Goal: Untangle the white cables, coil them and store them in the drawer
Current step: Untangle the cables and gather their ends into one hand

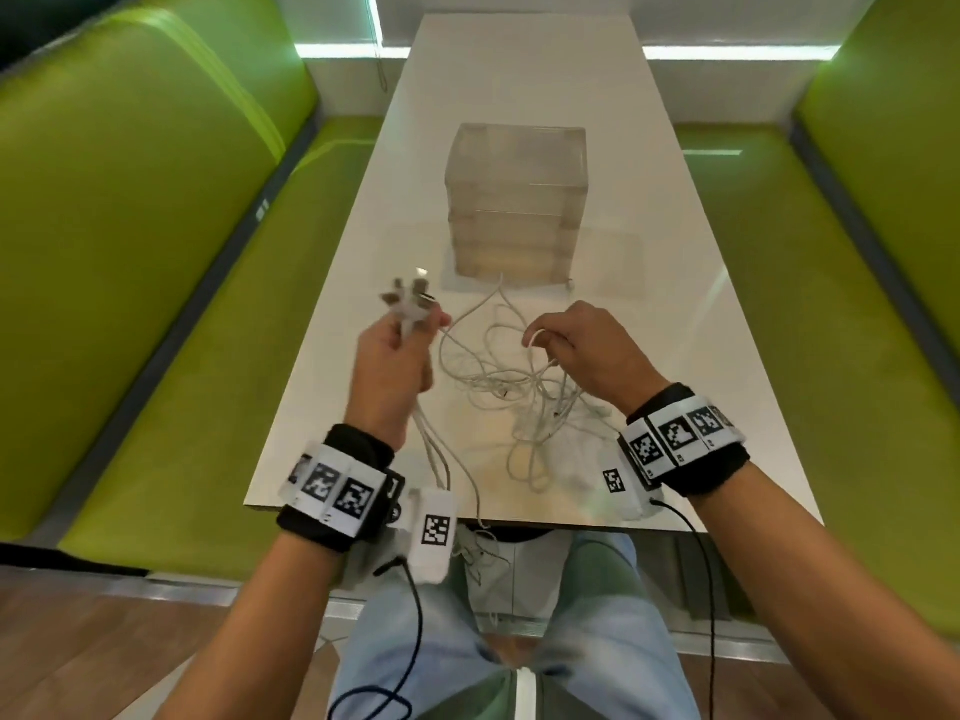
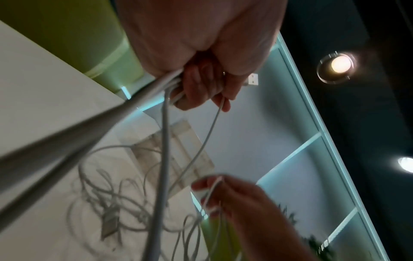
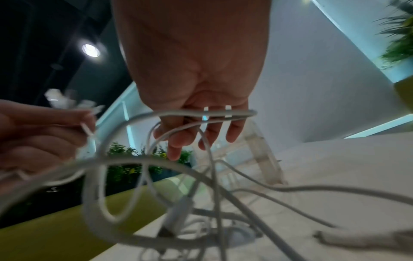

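A tangle of white cables [image 1: 519,402] lies on the white table [image 1: 675,314] near its front edge. My left hand [image 1: 410,332] is raised over the table's left side and grips a bundle of cable ends, whose plugs [image 1: 408,301] stick up above the fist. In the left wrist view its fingers [image 2: 201,86] curl round several strands. My right hand [image 1: 545,345] hovers above the tangle and pinches a loop of cable [image 1: 535,337]; this loop [image 3: 201,113] crosses its fingers [image 3: 176,144]. The clear drawer unit [image 1: 517,200] stands behind the tangle, drawers closed.
Green padded benches [image 1: 156,226] run along both sides of the table. Some strands hang over the table's front edge [image 1: 478,532] toward my lap. Black wires run from the wrist cameras along my forearms.
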`<act>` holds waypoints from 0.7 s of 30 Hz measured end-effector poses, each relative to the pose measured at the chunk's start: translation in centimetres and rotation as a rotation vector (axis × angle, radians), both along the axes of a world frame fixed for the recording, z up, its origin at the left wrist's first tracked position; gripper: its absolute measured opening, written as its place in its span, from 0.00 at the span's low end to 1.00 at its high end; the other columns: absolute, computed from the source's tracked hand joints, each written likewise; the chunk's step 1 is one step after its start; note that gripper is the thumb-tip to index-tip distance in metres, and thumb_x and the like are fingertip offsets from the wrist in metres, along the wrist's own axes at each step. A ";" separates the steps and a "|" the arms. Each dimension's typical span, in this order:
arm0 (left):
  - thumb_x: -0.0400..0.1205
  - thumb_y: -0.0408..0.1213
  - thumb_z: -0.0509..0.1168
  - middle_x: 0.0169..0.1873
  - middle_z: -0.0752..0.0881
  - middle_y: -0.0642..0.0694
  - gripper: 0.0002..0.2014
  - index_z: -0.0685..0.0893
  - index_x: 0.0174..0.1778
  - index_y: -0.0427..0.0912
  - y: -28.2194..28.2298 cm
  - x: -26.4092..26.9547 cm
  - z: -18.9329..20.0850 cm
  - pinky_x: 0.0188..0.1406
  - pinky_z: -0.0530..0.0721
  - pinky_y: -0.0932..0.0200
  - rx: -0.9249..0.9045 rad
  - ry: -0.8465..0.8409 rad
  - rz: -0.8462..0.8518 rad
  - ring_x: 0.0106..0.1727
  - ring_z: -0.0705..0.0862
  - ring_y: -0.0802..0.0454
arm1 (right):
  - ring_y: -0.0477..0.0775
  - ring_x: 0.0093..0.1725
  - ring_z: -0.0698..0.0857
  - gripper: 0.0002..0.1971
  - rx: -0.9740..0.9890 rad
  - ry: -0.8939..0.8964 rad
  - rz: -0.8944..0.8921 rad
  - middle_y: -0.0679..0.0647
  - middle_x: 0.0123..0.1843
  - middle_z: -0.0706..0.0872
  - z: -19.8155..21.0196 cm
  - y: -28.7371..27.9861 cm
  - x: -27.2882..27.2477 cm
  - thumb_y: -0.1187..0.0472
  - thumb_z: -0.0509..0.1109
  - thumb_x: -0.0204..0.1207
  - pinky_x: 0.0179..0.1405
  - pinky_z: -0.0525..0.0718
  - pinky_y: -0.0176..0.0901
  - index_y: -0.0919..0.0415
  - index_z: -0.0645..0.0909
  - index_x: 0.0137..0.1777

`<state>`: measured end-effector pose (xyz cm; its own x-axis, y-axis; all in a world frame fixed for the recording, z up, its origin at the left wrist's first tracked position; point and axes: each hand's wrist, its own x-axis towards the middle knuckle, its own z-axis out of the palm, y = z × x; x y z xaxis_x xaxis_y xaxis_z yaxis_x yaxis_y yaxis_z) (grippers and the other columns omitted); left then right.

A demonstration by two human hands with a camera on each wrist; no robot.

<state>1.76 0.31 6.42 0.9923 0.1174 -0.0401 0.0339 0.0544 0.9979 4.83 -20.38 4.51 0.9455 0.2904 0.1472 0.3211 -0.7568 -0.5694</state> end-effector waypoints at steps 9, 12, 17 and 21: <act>0.75 0.46 0.71 0.45 0.90 0.43 0.14 0.86 0.53 0.44 -3.7 -1.0 -1.0 0.54 0.85 0.39 0.254 -0.041 -0.237 0.49 0.87 0.40 | 0.65 0.43 0.79 0.08 -0.110 -0.028 0.011 0.64 0.38 0.81 2.1 2.2 -1.8 0.66 0.63 0.74 0.38 0.67 0.48 0.64 0.84 0.46; 0.74 0.46 0.72 0.45 0.91 0.46 0.13 0.86 0.52 0.47 -3.2 -0.8 -1.2 0.55 0.85 0.41 0.272 -0.071 -0.167 0.49 0.88 0.45 | 0.63 0.43 0.79 0.08 -0.131 -0.054 0.042 0.59 0.33 0.80 2.3 2.3 -2.0 0.64 0.62 0.78 0.37 0.66 0.49 0.64 0.82 0.41; 0.81 0.34 0.68 0.29 0.83 0.50 0.04 0.85 0.47 0.38 -2.9 -0.6 -1.3 0.31 0.74 0.70 0.532 -0.212 -0.180 0.29 0.77 0.62 | 0.62 0.46 0.79 0.09 -0.124 -0.039 0.046 0.63 0.39 0.84 2.3 2.3 -1.8 0.60 0.63 0.81 0.38 0.68 0.48 0.63 0.83 0.47; 0.79 0.27 0.66 0.22 0.74 0.57 0.04 0.82 0.40 0.37 -2.8 -0.1 -1.1 0.26 0.69 0.74 0.686 -0.292 -0.183 0.26 0.75 0.68 | 0.61 0.45 0.79 0.11 -0.141 -0.034 0.053 0.63 0.40 0.84 2.2 2.1 -2.0 0.55 0.65 0.80 0.38 0.70 0.49 0.63 0.83 0.46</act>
<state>1.68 -2.49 5.27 0.9573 -0.1462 0.2495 -0.2880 -0.5616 0.7757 2.86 -18.27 6.69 0.9234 0.3602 0.1326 0.3801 -0.8101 -0.4465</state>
